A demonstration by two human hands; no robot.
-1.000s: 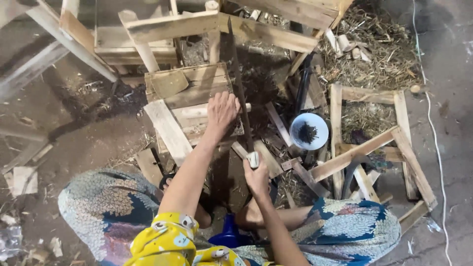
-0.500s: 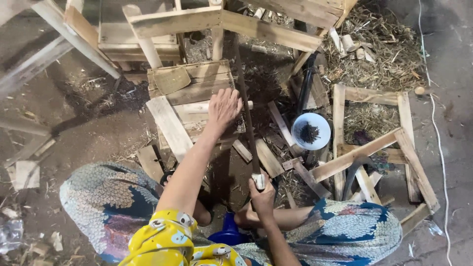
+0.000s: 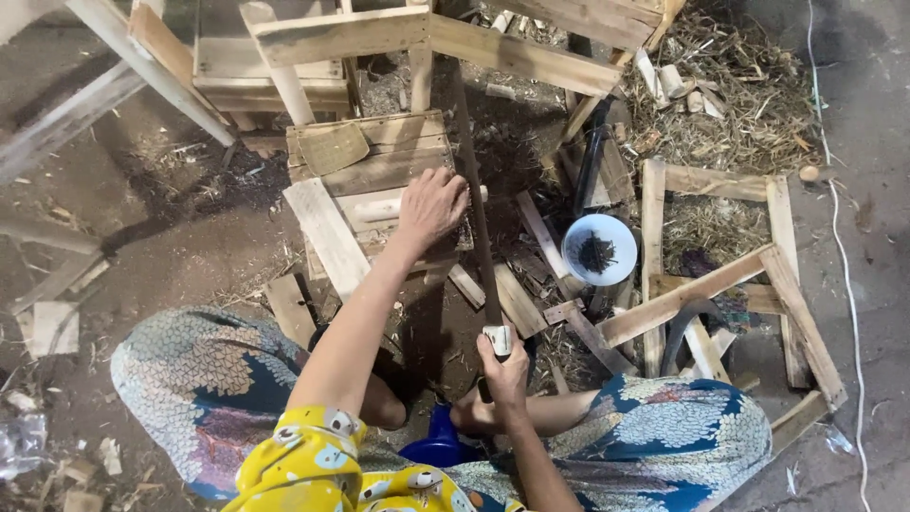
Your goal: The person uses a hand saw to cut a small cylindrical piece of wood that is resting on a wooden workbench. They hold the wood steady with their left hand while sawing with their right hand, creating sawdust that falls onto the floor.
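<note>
We cannot make out the far tip of the long dark blade (image 3: 474,199) among the slats. Our right hand (image 3: 505,368) grips its handle; our left hand (image 3: 431,204) presses flat, fingers spread, on the small wooden crate (image 3: 370,180). Dirt floor (image 3: 171,256), straw, scrap wood. 1 white bowl (image 3: 599,249) holds dark bits.

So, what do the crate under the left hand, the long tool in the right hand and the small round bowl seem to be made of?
The crate looks like rough, unpainted wood: pale slats with visible grain. The long tool in the right hand seems to be dark metal, thin and straight with a dull finish; its pale grip end may be taped. The bowl looks like smooth plastic or enamel, white and light blue; which one is unclear. The left hand rests on the crate.
</note>
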